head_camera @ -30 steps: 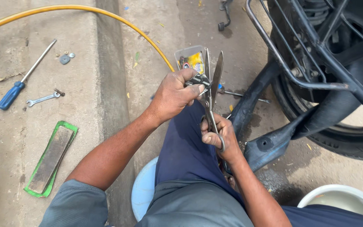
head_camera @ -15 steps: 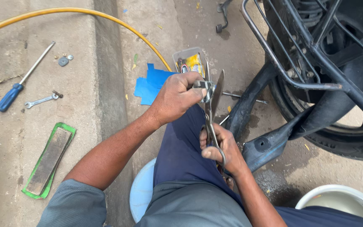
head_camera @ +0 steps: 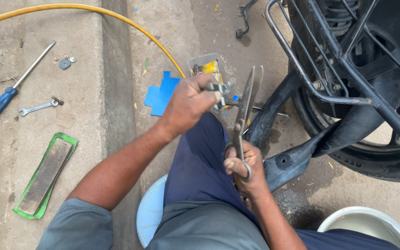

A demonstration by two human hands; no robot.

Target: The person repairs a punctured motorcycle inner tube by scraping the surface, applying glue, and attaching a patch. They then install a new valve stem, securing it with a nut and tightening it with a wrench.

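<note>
My right hand grips the handles of large metal scissors, whose blades point up and stand slightly apart. My left hand is closed on a small grey piece, held just left of the blades. A black rubber inner tube lies across my right knee and runs toward the motorcycle wheel. Blue scraps lie on the ground beyond my left hand.
A small clear tray with yellow contents sits ahead. A yellow hose arcs across the ground. On the raised slab at left lie a blue-handled screwdriver, a wrench and a green-edged block. A white basin sits at bottom right.
My left hand has pulled left, away from the scissor blades, taking the small piece with it. Blue scraps have appeared on the ground. The scissors stay upright in my right hand.
</note>
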